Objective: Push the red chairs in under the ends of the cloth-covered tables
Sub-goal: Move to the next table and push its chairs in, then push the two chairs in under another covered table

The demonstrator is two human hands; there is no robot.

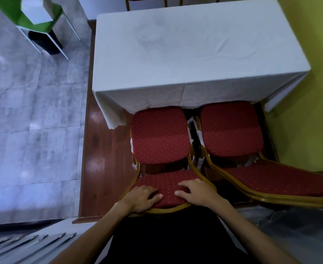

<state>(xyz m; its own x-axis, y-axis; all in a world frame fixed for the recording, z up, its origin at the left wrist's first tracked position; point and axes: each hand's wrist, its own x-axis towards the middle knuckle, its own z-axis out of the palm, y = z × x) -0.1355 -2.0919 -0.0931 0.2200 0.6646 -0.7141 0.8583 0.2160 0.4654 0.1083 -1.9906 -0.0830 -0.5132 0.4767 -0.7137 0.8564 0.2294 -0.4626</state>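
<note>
Two red chairs with gold frames stand side by side at the near end of a table covered in white cloth (195, 46). The left chair (159, 134) has the front of its seat under the cloth's hanging edge. My left hand (144, 197) and my right hand (196, 191) both rest on top of its padded backrest, fingers curled over the front. The right chair (231, 128) sits equally far in, close to the yellow wall, and nobody touches it.
A yellow wall (318, 111) runs along the right. A brown wooden platform (99, 159) lies under the table and chairs, with grey tiled floor (33, 121) to the left. A green-and-white stand (40, 21) is at the far left. Another red chair (145, 0) stands beyond the table.
</note>
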